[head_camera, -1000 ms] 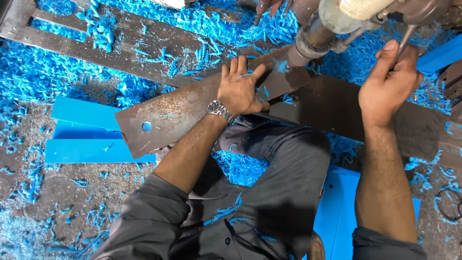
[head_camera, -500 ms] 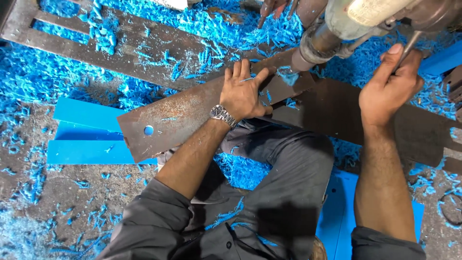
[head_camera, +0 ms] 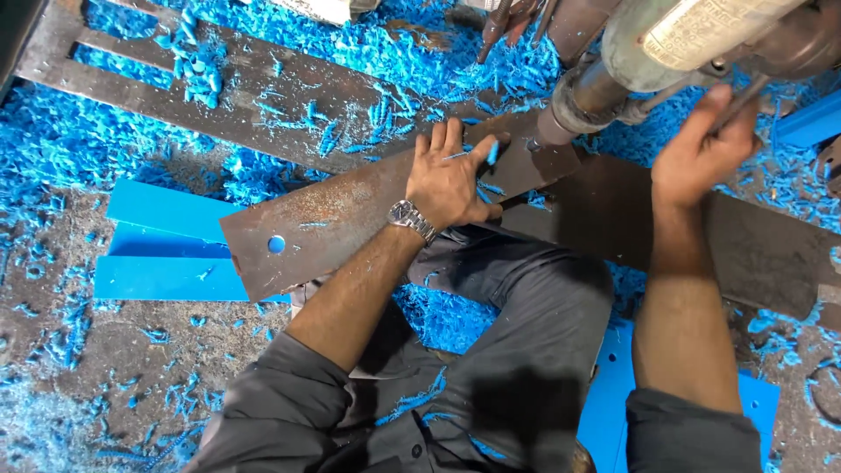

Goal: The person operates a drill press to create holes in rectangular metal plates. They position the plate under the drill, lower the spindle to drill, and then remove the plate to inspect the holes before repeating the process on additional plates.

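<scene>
Gritty floor [head_camera: 105, 350]: blue shavings [head_camera: 53, 149] strewn, blue flat bars [head_camera: 166, 254], rusty steel frame [head_camera: 263, 105].

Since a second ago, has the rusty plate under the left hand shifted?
No. The rusty plate keeps its holed end over the same blue sheets, and the left hand stays flat on it; only the camera drifts.

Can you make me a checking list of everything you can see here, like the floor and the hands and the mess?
Surface: grey floor, strewn with shavings.
Job's things: rusty plate with one hole near its left end; drill tip on its right end.
Clutter: blue shavings everywhere; blue strips under the plate; dark bars behind.
Hands: left hand flat on the plate; right hand grips a thin lever.
Cables: nothing seen.
Surroundings: person's dark trousers.
</scene>
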